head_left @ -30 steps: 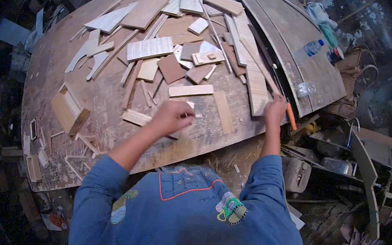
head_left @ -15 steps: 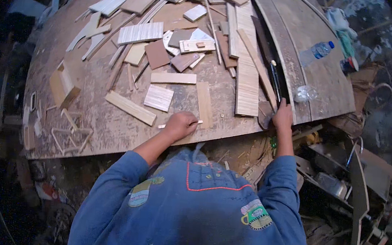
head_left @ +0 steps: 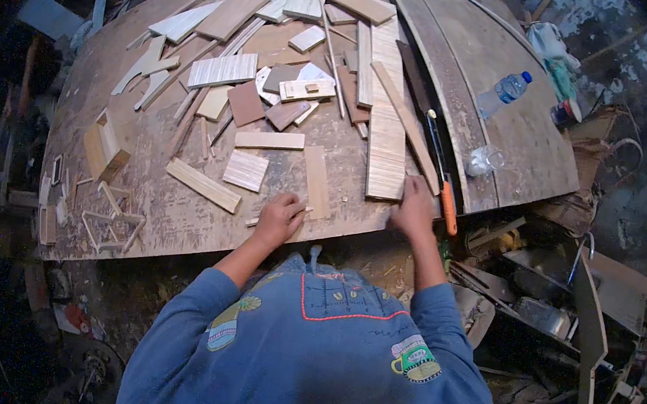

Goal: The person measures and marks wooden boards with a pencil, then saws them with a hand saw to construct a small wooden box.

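My left hand is closed near the table's front edge, its fingers pinching a thin pale wooden strip whose ends stick out on both sides. My right hand is at the near end of a long striped board, fingers curled together; whatever they may hold is hidden. Just right of it lies a long dark tool with an orange handle, apart from the hand. A pale flat wooden piece and a small striped block lie beyond my left hand.
Many wood offcuts cover the worktable. A small wooden box and a thin stick frame stand at the left. Rightward are a water bottle, a clear crumpled plastic item and a dark gap between boards.
My right hand has left the orange-handled tool, moving left to the striped board's end. My left hand still pinches the strip. The whole view has shifted slightly.
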Available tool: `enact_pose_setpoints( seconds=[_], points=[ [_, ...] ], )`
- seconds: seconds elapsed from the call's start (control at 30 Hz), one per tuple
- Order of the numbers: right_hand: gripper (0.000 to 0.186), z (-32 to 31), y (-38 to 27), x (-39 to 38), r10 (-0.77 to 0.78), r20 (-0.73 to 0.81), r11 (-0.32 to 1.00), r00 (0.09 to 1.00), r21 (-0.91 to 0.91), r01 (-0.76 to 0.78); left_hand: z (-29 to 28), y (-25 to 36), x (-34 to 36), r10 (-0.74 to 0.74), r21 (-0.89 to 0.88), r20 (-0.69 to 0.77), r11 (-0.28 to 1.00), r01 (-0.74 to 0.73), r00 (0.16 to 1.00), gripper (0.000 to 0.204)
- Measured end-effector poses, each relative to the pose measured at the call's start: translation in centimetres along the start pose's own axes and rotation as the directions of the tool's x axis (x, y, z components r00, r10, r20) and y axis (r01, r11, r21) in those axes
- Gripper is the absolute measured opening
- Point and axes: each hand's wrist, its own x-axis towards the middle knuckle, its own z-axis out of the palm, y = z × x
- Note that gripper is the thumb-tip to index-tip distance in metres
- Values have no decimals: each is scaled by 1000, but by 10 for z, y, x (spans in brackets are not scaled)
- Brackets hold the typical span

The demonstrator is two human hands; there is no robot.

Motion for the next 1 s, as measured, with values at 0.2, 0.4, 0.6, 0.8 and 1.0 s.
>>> enact_pose_setpoints(
  seconds=[0.2,0.4,0.6,0.8,1.0],
  points=[
    [53,-5,-2,4,134,8,981,991,141,-134,-2,-3,-5,-53,3,18,999,53,998,11],
    [43,-5,44,64,124,-325,986,938,143,-81,-3,-2,1,-84,-24,48,996,85,995,11],
    [35,2,60,130,331,77,938,940,-129,-320,2,-6,0,-72,-47,29,996,73,997,12],
    [31,-2,67,150,344,-33,931,938,-117,-346,6,3,-2,-91,12,-49,996,91,995,10],
    [42,-34,0,47,123,-179,976,976,202,-86,7,-13,-8,-64,75,-121,994,74,991,9]
  ],
)
